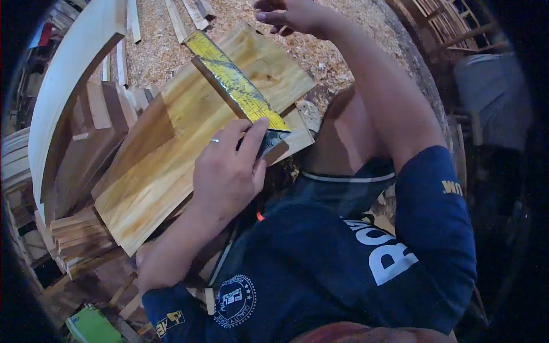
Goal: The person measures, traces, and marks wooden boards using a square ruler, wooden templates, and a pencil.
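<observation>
My left hand [229, 166], with a ring on one finger, is closed on the dark end of a square [237, 83] with a scuffed yellow graduated blade. The blade lies slantwise across a wide wooden board [154, 166] with streaky yellow-brown grain, casting a dark shadow beside it. The board rests near my lap, one long side curved. Up at the top edge, my right hand [294, 16] is held out beyond the board, fingers loosely bent and apart, with nothing seen in it.
A long curved wooden piece [57, 108] rises at the left. Stacked wood pieces [80, 234] lie below it. Shavings [157, 51] cover the ground ahead, with narrow strips [175, 20] on them. A green object [91, 326] sits at lower left.
</observation>
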A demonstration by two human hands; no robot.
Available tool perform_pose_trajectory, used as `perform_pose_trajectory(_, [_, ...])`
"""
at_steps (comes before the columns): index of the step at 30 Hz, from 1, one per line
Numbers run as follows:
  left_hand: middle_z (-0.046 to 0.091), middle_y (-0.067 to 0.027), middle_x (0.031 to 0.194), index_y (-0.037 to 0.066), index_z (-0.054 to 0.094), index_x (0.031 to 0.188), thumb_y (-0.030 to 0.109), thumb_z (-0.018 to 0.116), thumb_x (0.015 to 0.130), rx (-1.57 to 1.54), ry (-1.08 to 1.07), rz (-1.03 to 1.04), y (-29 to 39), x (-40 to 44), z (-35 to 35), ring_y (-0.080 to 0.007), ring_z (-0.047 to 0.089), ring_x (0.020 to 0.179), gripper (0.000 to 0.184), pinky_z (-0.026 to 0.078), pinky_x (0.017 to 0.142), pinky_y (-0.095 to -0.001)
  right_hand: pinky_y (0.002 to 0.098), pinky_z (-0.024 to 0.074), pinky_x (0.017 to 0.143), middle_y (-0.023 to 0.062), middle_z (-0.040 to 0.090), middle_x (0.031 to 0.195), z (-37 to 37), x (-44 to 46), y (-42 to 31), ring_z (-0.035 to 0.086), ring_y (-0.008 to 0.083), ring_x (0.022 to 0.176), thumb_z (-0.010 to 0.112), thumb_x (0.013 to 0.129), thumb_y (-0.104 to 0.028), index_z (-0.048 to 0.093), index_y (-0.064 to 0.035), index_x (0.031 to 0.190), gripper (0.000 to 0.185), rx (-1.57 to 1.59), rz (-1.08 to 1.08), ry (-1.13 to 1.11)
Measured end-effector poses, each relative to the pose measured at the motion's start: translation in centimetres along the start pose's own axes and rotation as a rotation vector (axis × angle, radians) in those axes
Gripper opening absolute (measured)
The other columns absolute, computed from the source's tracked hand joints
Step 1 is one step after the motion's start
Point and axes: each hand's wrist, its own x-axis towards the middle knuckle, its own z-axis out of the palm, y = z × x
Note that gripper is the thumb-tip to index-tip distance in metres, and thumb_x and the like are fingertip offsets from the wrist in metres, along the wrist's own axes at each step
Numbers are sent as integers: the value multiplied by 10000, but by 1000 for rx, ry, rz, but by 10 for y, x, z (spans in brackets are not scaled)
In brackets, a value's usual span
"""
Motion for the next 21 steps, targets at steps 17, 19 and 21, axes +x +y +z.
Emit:
perform_pose_trajectory(17, [605,-119,1044,77,645,1227,82,792,648,126,35,-38,1,-5,9,-310,604,933,598,519,814,-408,355,575,777,179,669,1193,16,-6,9,703,226,921,789,870,-312,542,56,1326,636,-13,-157,-111])
perform_pose_trajectory(19, [616,-109,1036,82,654,1208,76,791,646,138,15,-44,0,-1,9,-301,621,921,578,529,792,-406,348,581,708,178,678,1145,13,-7,10,700,213,871,780,876,-254,539,74,1309,594,29,-131,-85])
perform_pose_trajectory(21, [628,-99,1035,82,661,1186,69,790,650,140,-1,-56,1,0,6,-290,631,921,551,534,787,-406,346,577,696,170,684,1101,7,-1,13,693,209,841,774,878,-239,541,76,1301,577,19,-93,-75])
